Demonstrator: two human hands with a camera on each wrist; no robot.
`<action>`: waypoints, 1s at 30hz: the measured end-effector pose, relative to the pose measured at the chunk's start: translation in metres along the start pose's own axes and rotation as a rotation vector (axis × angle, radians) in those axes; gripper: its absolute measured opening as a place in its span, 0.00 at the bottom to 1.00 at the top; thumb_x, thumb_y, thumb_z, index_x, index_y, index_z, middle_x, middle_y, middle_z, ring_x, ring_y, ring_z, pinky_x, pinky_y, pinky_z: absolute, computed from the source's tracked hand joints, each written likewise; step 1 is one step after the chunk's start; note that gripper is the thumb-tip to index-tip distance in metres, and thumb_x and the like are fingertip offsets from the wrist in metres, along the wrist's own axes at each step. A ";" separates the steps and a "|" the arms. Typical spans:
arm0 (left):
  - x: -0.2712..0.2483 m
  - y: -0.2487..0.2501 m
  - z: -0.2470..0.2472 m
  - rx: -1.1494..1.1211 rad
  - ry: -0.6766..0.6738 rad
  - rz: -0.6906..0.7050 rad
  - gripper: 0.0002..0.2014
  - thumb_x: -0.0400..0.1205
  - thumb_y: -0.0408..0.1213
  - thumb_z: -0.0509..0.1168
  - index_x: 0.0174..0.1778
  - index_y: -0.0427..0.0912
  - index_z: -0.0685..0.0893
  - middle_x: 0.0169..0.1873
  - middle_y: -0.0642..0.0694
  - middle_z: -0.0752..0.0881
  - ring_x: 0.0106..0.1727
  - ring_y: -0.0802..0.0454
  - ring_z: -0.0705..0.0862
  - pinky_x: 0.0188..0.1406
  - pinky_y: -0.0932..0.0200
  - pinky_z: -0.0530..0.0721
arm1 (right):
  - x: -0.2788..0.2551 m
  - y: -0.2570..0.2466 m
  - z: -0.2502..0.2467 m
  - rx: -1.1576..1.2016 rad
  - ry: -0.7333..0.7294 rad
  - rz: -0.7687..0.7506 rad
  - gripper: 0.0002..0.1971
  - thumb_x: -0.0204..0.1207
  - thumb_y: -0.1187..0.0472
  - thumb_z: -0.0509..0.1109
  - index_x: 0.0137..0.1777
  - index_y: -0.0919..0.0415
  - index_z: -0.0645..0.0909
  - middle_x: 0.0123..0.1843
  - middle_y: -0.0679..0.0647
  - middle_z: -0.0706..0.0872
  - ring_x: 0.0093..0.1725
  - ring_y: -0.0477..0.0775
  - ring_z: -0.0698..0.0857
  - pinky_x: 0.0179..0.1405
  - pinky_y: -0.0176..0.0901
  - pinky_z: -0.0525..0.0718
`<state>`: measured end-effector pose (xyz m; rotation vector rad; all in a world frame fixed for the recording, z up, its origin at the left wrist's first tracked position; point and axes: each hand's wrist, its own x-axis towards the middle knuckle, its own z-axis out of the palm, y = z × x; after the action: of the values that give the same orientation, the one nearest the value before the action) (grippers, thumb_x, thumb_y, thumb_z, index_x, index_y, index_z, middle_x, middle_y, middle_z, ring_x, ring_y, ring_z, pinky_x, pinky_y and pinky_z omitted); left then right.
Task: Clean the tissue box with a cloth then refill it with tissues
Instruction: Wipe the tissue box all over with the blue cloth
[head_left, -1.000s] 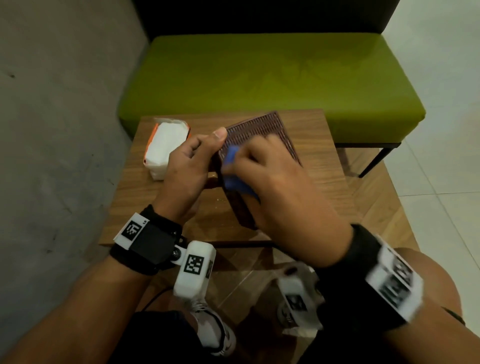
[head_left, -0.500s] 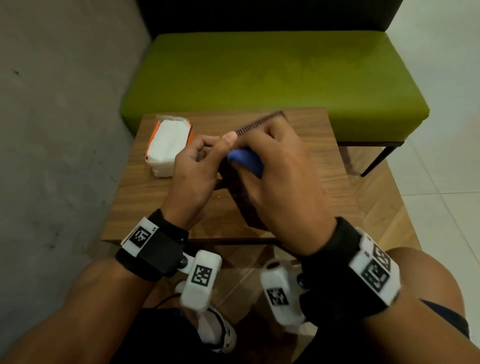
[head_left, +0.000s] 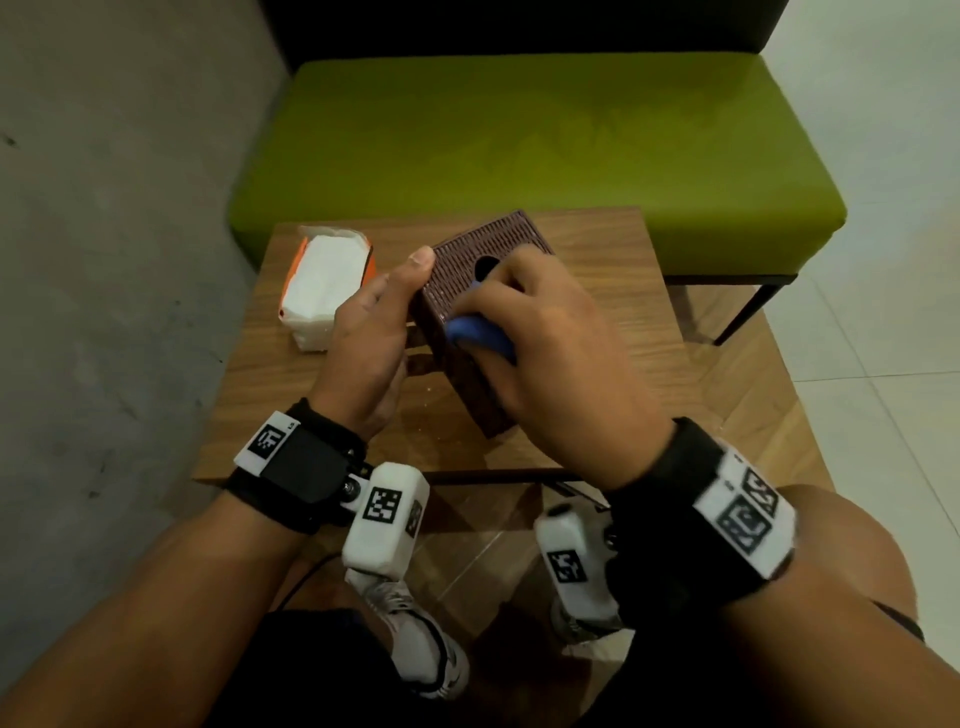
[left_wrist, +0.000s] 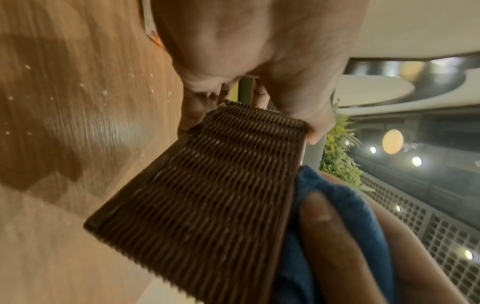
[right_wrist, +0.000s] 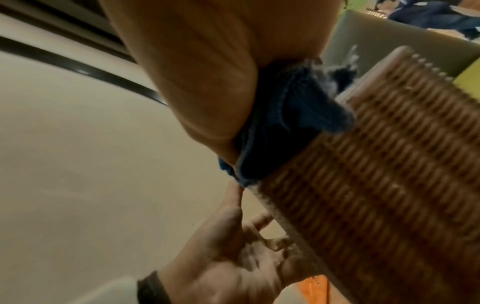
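The brown woven tissue box (head_left: 457, 291) is tilted over the wooden table (head_left: 613, 312), its round opening facing up. My left hand (head_left: 384, 322) grips its left end, thumb on the top edge and fingers underneath. My right hand (head_left: 550, 343) holds a bunched blue cloth (head_left: 478, 335) and presses it on the box's near top edge. The left wrist view shows the box's ribbed side (left_wrist: 207, 185) with the cloth (left_wrist: 337, 201) at its right edge. In the right wrist view the cloth (right_wrist: 285, 115) lies against the box (right_wrist: 376, 174). A white tissue pack (head_left: 324, 283) in an orange wrapper lies at the table's left.
A green cushioned bench (head_left: 519, 156) stands just behind the table, with a grey wall on the left and pale floor tiles on the right. White crumbs speckle the tabletop near the front edge. My knees and a shoe show below the table's near edge.
The box has been turned in my left hand: a side face showed first, then it was edge-on, now its top with the opening faces up. The cloth has slid to the near top edge.
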<state>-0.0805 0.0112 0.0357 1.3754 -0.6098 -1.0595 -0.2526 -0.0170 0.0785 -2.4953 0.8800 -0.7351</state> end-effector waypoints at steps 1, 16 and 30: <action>0.000 0.002 0.000 -0.005 0.012 -0.005 0.28 0.89 0.59 0.67 0.69 0.36 0.88 0.58 0.29 0.91 0.50 0.41 0.91 0.45 0.44 0.90 | 0.001 -0.001 0.001 -0.023 0.001 -0.022 0.09 0.85 0.58 0.74 0.58 0.62 0.89 0.55 0.58 0.81 0.55 0.59 0.80 0.47 0.59 0.83; 0.012 0.022 -0.012 -0.130 0.080 -0.047 0.18 0.92 0.60 0.60 0.54 0.52 0.90 0.41 0.55 0.94 0.48 0.50 0.94 0.56 0.37 0.93 | -0.041 0.046 -0.025 0.450 0.322 0.178 0.10 0.84 0.66 0.76 0.62 0.55 0.92 0.62 0.54 0.85 0.65 0.50 0.86 0.66 0.47 0.85; 0.008 0.009 -0.011 -0.037 0.064 -0.032 0.16 0.90 0.56 0.66 0.48 0.52 0.94 0.42 0.50 0.94 0.42 0.52 0.93 0.53 0.41 0.91 | -0.029 0.062 -0.033 0.201 0.258 0.124 0.09 0.85 0.57 0.77 0.62 0.52 0.92 0.56 0.52 0.82 0.60 0.50 0.80 0.60 0.48 0.81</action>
<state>-0.0659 0.0087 0.0406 1.3851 -0.5206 -1.0436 -0.3193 -0.0490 0.0623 -2.1818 0.9847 -1.0632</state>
